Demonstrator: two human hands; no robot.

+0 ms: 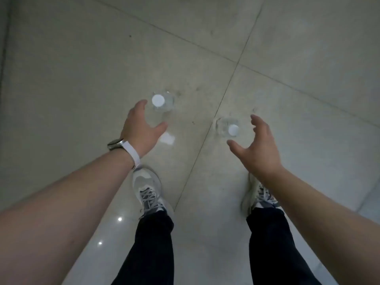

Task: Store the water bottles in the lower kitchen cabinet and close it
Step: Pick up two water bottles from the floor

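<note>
Pale floor tiles (82,68) fill the view, with two clear water bottles standing upright on them, seen from straight above.

Near the grout line (207,128), the left bottle (162,101) stands on one side and the right bottle (229,128) just on the other, each showing mostly a white cap; their clear sides are hard to make out. The left hand (141,130), with a watch (120,146) on its wrist, has fingers spread beside its bottle, not holding it. The right hand (257,147) is spread wide too, just beside its bottle. Two grey shoes (148,192) stand on either side of the line. Bare floor lies all around the bottles.
</note>
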